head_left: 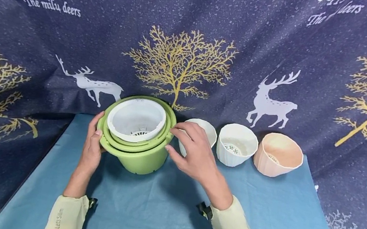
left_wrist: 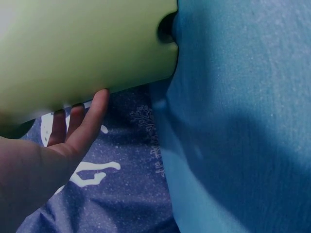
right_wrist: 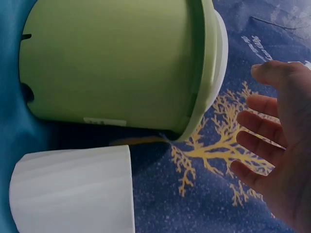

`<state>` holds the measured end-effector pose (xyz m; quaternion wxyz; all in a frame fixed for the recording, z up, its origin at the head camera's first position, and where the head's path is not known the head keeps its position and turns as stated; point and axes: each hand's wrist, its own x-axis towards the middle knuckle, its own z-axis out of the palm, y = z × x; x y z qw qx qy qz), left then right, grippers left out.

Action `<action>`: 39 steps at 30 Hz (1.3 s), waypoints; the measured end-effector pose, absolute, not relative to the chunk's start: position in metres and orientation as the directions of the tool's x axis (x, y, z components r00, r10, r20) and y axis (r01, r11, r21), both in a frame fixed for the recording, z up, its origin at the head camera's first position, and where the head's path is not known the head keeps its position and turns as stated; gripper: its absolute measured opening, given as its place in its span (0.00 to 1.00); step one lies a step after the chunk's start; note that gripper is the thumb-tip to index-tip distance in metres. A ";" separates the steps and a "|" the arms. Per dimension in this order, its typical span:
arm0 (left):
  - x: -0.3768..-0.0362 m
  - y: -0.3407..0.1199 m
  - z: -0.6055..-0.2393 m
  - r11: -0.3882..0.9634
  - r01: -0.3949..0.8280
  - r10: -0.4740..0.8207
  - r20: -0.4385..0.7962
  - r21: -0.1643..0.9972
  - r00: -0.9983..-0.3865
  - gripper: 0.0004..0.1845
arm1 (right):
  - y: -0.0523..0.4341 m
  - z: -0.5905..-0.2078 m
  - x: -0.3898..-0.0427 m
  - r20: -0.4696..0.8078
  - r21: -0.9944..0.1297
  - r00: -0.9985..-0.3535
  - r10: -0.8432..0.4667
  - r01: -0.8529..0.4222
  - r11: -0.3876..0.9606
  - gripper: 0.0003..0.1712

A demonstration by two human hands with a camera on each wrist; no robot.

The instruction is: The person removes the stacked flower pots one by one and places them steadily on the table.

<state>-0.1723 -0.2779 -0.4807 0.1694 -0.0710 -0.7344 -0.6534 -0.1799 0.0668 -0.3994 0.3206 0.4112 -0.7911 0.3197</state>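
A large green flowerpot (head_left: 141, 162) stands on the table with a smaller green pot (head_left: 129, 147) nested in it. Innermost is a round white pot (head_left: 123, 116) with slots in its bottom. My left hand (head_left: 92, 150) holds the large pot's rim at the left, thumb over the edge; in the left wrist view its fingers (left_wrist: 92, 119) lie against the outer wall. On the other side my right hand (head_left: 196, 151) hovers by the rim with loosely bent fingers. The right wrist view shows that hand (right_wrist: 286, 131) apart from the green pot (right_wrist: 112, 63), holding nothing.
Right of the green pot stand a white faceted pot (head_left: 210, 132), partly behind my right hand, another white pot (head_left: 233, 158) with a perforated bottom, and a pale pink pot (head_left: 268, 165). A blue cloth (head_left: 142, 210) covers the table; a patterned dark curtain (head_left: 218, 14) hangs behind.
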 end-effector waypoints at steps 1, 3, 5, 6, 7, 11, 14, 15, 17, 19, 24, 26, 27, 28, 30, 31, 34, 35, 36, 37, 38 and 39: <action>-0.172 -0.278 -0.481 0.131 0.326 -0.118 0.341 0.936 -0.933 0.30 | 0.065 -0.399 -0.180 0.771 -0.238 -0.452 -0.449 -0.858 0.455 0.21; -0.172 -0.278 -0.481 0.132 0.326 -0.120 0.341 0.936 -0.932 0.30 | 0.061 -0.398 -0.181 0.769 -0.229 -0.446 -0.458 -0.860 0.455 0.21; -0.172 -0.278 -0.480 0.143 0.325 -0.121 0.343 0.935 -0.932 0.30 | 0.058 -0.397 -0.182 0.767 -0.221 -0.441 -0.466 -0.863 0.454 0.22; -0.172 -0.278 -0.480 0.150 0.325 -0.121 0.343 0.934 -0.931 0.30 | 0.056 -0.397 -0.183 0.767 -0.218 -0.438 -0.469 -0.865 0.451 0.22; -0.172 -0.277 -0.480 0.155 0.324 -0.121 0.344 0.933 -0.931 0.30 | 0.054 -0.397 -0.184 0.765 -0.216 -0.435 -0.474 -0.867 0.449 0.23; -0.171 -0.278 -0.480 0.162 0.322 -0.122 0.342 0.933 -0.932 0.30 | 0.048 -0.397 -0.186 0.758 -0.211 -0.429 -0.492 -0.874 0.437 0.24; -0.171 -0.278 -0.481 0.158 0.321 -0.122 0.341 0.934 -0.932 0.30 | 0.044 -0.396 -0.186 0.745 -0.210 -0.433 -0.507 -0.874 0.437 0.24; -0.171 -0.278 -0.480 0.155 0.321 -0.122 0.341 0.934 -0.932 0.30 | 0.042 -0.396 -0.187 0.743 -0.208 -0.433 -0.511 -0.874 0.438 0.24; -0.172 -0.278 -0.480 0.153 0.322 -0.123 0.341 0.934 -0.932 0.30 | 0.039 -0.395 -0.187 0.734 -0.202 -0.437 -0.520 -0.872 0.447 0.24; -0.172 -0.277 -0.480 0.155 0.323 -0.124 0.343 0.934 -0.931 0.30 | 0.035 -0.395 -0.188 0.724 -0.199 -0.443 -0.529 -0.868 0.455 0.24; -0.171 -0.277 -0.479 0.152 0.327 -0.120 0.346 0.933 -0.931 0.30 | 0.028 -0.395 -0.190 0.699 -0.187 -0.456 -0.552 -0.861 0.474 0.25; -0.171 -0.277 -0.480 0.161 0.326 -0.120 0.347 0.932 -0.930 0.30 | 0.026 -0.396 -0.192 0.689 -0.183 -0.459 -0.561 -0.859 0.478 0.24; -0.171 -0.277 -0.480 0.169 0.326 -0.122 0.347 0.930 -0.930 0.30 | 0.024 -0.396 -0.192 0.684 -0.183 -0.461 -0.566 -0.859 0.479 0.24; -0.171 -0.277 -0.480 0.173 0.326 -0.123 0.348 0.930 -0.929 0.30 | 0.023 -0.396 -0.193 0.678 -0.183 -0.464 -0.570 -0.857 0.481 0.24; -0.171 -0.277 -0.480 0.181 0.325 -0.124 0.349 0.928 -0.929 0.30 | 0.022 -0.396 -0.194 0.664 -0.186 -0.473 -0.578 -0.854 0.486 0.24; -0.171 -0.277 -0.480 0.185 0.323 -0.125 0.349 0.928 -0.929 0.30 | 0.021 -0.396 -0.194 0.656 -0.187 -0.478 -0.584 -0.853 0.488 0.24; -0.171 -0.278 -0.480 0.186 0.320 -0.127 0.346 0.929 -0.930 0.30 | 0.018 -0.397 -0.197 0.635 -0.183 -0.485 -0.601 -0.851 0.493 0.23; -0.170 -0.278 -0.480 0.187 0.318 -0.126 0.344 0.929 -0.931 0.30 | 0.017 -0.397 -0.197 0.630 -0.181 -0.485 -0.607 -0.851 0.493 0.23; -0.170 -0.278 -0.479 0.187 0.316 -0.127 0.342 0.930 -0.931 0.30 | 0.016 -0.397 -0.198 0.624 -0.179 -0.485 -0.612 -0.852 0.492 0.23; -0.170 -0.277 -0.479 0.188 0.314 -0.128 0.340 0.931 -0.932 0.30 | 0.015 -0.398 -0.198 0.619 -0.176 -0.485 -0.618 -0.852 0.492 0.23; -0.170 -0.277 -0.479 0.185 0.312 -0.129 0.338 0.932 -0.932 0.30 | 0.014 -0.398 -0.199 0.614 -0.174 -0.485 -0.623 -0.853 0.493 0.23; -0.170 -0.277 -0.479 0.185 0.311 -0.130 0.336 0.932 -0.933 0.30 | 0.014 -0.398 -0.199 0.610 -0.171 -0.484 -0.627 -0.854 0.492 0.22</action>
